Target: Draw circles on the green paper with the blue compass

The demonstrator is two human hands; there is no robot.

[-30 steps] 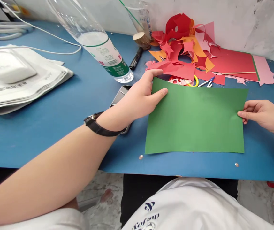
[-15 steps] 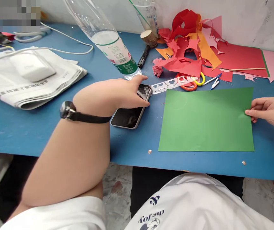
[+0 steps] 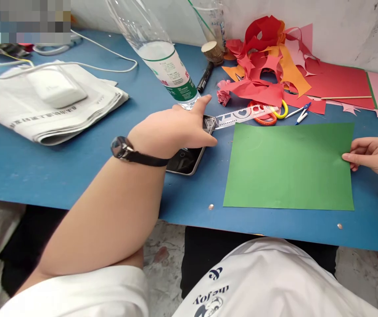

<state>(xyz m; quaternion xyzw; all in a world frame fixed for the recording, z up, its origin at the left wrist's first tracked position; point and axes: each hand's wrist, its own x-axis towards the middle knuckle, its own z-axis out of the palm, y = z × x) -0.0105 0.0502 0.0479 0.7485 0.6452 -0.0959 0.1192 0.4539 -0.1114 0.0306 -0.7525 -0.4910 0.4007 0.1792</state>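
A green paper sheet (image 3: 288, 167) lies flat on the blue table (image 3: 76, 171) in front of me. My right hand (image 3: 374, 156) pinches its right edge with curled fingers. My left hand (image 3: 172, 132), with a black watch on the wrist, is wrapped over the top end of a dark phone (image 3: 187, 160) lying left of the sheet. Its thumb and forefinger reach round the phone's far corner. A clear stencil ruler (image 3: 242, 116) touches that corner.
Orange-and-yellow scissors (image 3: 270, 118), a blue compass (image 3: 299, 114) and a heap of red, orange and pink paper scraps (image 3: 268, 57) lie behind the sheet. A tilted water bottle (image 3: 165, 66), a black marker (image 3: 205, 77) and folded newspapers (image 3: 60, 119) under a white box (image 3: 55, 88) are at left.
My left hand left the green sheet's top left corner and moved left onto the phone. The right hand stayed on the sheet's right edge. The view shifted slightly left.
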